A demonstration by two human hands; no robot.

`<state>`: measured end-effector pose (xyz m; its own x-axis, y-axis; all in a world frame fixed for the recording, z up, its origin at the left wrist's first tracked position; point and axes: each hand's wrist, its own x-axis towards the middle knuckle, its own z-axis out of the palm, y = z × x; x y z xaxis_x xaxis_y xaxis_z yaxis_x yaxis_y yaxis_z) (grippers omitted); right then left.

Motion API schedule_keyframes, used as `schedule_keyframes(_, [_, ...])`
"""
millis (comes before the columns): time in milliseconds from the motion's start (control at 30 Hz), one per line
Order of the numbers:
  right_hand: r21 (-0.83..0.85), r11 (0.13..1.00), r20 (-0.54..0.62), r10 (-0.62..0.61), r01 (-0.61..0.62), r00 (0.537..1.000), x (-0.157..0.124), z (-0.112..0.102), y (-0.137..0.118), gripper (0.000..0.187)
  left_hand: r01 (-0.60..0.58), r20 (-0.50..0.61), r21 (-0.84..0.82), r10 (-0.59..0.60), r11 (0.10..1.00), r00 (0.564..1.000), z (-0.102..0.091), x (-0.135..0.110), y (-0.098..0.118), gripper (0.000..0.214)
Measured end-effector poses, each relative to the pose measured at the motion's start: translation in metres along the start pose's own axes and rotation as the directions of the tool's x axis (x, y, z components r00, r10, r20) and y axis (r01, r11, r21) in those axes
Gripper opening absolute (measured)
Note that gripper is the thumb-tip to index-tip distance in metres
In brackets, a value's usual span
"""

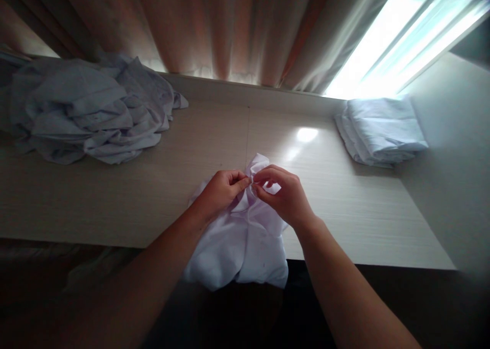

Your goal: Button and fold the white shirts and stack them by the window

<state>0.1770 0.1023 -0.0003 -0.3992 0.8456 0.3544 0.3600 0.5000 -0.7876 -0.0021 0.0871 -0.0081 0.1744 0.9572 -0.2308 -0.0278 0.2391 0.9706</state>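
Note:
A white shirt (245, 242) lies at the front edge of the table, its lower part hanging over toward me. My left hand (225, 188) pinches the shirt near its collar (260, 160), thumb against forefinger. Close beside it, my right hand (281, 188) also pinches the cloth, fingertips almost touching those of the left. Whatever small detail sits between the fingertips, perhaps a button, is too small to make out.
A loose heap of crumpled white cloth (95, 109) covers the table's far left. At the back right, folded white garments (383, 127) are stacked against the side wall (451, 150). Curtains (214, 27) hang behind the pale table (306, 160), beside a bright window (401, 38).

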Motion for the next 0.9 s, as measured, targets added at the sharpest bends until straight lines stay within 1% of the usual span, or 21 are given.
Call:
schedule_keyframes(200, [-0.032, 0.999, -0.038, 0.020, -0.021, 0.999, 0.001, 0.003, 0.004, 0.011, -0.021, -0.066, 0.000, 0.021, 1.000, 0.998, 0.004, 0.000, 0.002, 0.033])
schedule_keyframes(367, [-0.059, 0.997, -0.057, 0.035, -0.039, 0.998, 0.000, 0.007, 0.006, 0.011, -0.048, -0.058, 0.022, 0.049, 0.999, 0.997, 0.008, -0.003, 0.005, 0.034])
schedule_keyframes(533, [-0.104, 0.993, -0.066, 0.053, -0.060, 0.996, -0.001, 0.011, 0.005, 0.013, -0.029, -0.110, 0.053, 0.035, 0.998, 0.993, 0.009, -0.003, 0.003, 0.030])
schedule_keyframes(633, [-0.107, 0.991, -0.081, 0.072, -0.080, 0.994, -0.002, 0.012, 0.003, 0.013, -0.028, -0.119, 0.093, 0.039, 0.995, 0.992, 0.008, -0.002, 0.003, 0.028])
schedule_keyframes(700, [-0.108, 0.990, -0.085, 0.076, -0.085, 0.994, -0.002, 0.012, 0.003, 0.012, -0.056, -0.111, 0.142, 0.072, 0.988, 0.991, 0.008, -0.001, 0.003, 0.027])
schedule_keyframes(833, [-0.107, 0.987, -0.078, 0.110, -0.118, 0.991, -0.003, 0.012, 0.002, 0.008, -0.196, -0.084, 0.305, 0.231, 0.932, 0.969, 0.007, 0.000, 0.000, 0.022])
schedule_keyframes(900, [-0.119, 0.983, -0.077, 0.133, -0.142, 0.988, -0.003, 0.012, 0.003, 0.006, -0.224, -0.072, 0.356, 0.265, 0.907, 0.961, 0.006, 0.000, -0.002, 0.022])
